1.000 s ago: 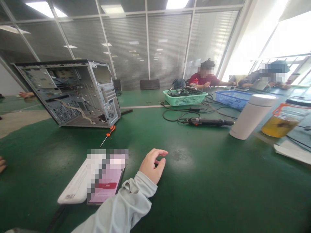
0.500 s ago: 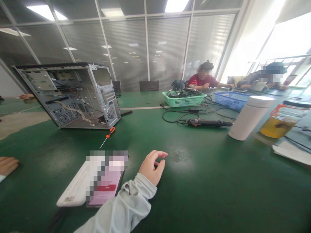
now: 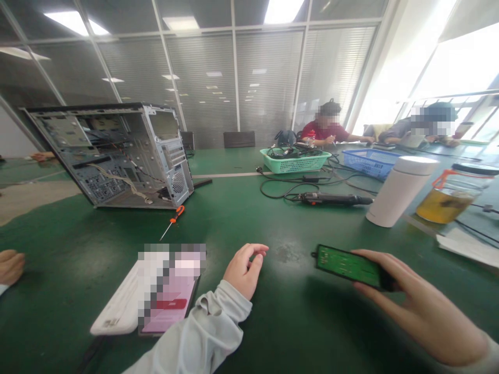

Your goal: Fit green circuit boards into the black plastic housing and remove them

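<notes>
From the right, my right hand grips a green circuit board set in a black frame. Its thumb and fingers close on the board's right end, and the board is held tilted over the table. Nothing is in my left hand, which rests on the green table with fingers loosely curled and a small gap at the thumb. Left of that hand lie a phone with a pink screen and a white device, both partly pixelated.
An opened computer case stands at the left, an orange-handled screwdriver before it. Farther back are a green basket of cables and a blue basket. An electric screwdriver, white bottle and jar stand right. Other people sit around.
My right hand has come into view from the right with the circuit board in it. The left hand stays in place, its thumb and fingers slightly closer. Another person's hand at far left has shifted.
</notes>
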`<state>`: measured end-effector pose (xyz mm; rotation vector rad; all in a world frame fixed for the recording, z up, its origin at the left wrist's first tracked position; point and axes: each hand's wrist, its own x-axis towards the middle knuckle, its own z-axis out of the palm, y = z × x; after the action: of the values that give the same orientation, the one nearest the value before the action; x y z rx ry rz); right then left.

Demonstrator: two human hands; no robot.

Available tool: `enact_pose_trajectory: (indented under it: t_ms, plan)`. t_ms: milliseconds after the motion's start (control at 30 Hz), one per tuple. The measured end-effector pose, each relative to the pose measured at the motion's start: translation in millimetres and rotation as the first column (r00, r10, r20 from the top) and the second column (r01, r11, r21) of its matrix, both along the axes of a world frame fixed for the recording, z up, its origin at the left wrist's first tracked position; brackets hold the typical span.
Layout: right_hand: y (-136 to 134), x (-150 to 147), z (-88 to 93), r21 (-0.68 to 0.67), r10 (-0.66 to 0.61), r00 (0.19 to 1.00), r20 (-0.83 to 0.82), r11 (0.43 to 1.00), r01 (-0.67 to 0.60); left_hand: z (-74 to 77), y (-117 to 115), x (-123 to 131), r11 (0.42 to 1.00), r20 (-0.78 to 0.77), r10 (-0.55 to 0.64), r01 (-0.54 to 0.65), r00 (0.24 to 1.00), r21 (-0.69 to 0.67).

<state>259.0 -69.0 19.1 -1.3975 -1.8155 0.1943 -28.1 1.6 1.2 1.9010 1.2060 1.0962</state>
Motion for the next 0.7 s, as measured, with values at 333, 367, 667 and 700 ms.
enact_pose_trajectory:
  t_ms: [333, 367, 667, 700]
  plan:
    - [41.8, -97.3, -9.7, -0.09, 0.28, 0.946, -0.162, 0.951, -0.297, 5.9, -11.5, -0.7, 0.985, -0.117, -0.04, 0.059, 0.992, 0.164]
    - [42.5, -95.4, -13.8, -0.109, 0.278, 0.939, -0.202, 0.947, -0.304, 5.4, -11.1, -0.5, 0.985, -0.134, -0.038, 0.06, 0.99, 0.161]
    - [41.2, -90.6, -11.5, -0.274, 0.14, 0.757, -0.638, 0.878, -0.393, 5.7, -5.5, -3.4, 0.992, -0.141, -0.044, 0.059, 0.989, 0.108]
    - [40.5, -91.3, -9.4, -0.279, 0.118, 0.726, -0.677, 0.872, -0.402, 5.6, -5.2, -3.7, 0.996, -0.13, -0.04, 0.05, 0.991, 0.076]
